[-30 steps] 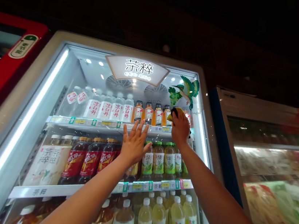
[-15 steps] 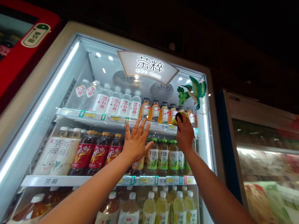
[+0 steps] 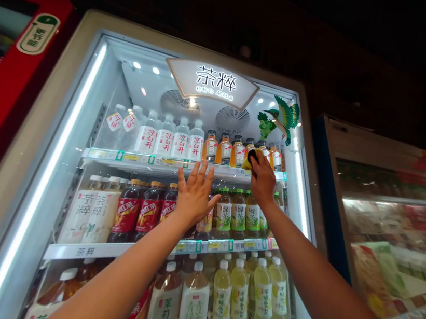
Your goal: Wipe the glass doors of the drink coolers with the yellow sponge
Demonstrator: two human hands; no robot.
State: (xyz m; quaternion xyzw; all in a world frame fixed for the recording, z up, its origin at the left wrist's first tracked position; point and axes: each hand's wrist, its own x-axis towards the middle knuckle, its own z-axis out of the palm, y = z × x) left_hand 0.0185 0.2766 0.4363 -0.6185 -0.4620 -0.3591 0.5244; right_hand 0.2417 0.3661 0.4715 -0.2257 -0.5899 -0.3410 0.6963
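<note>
A lit drinks cooler (image 3: pixel 305 114) with a glass front stands before me, its shelves lined with bottles. My left hand (image 3: pixel 195 194) is spread flat against the glass, fingers up, just below the top shelf edge (image 3: pixel 134 158). To its right, my right hand (image 3: pixel 263 179) grips a yellow and black pad (image 3: pixel 250 160) at the glass, in front of the orange drink bottles (image 3: pixel 224 149). The pad's face toward the glass is hidden. Green tea bottles (image 3: pixel 224 210) sit on the shelf behind and between my hands.
On the left is a red cooler (image 3: pixel 56 8) with dark bottles. Another chilled cabinet (image 3: pixel 379 150) with packaged goods stands at the right. A fan-shaped sign (image 3: pixel 212 83) and a green bird sticker (image 3: pixel 284 119) are on the upper glass.
My right hand and the pad have shifted slightly left relative to the bottles behind the glass. My left hand stays spread on the glass. The view has moved a little.
</note>
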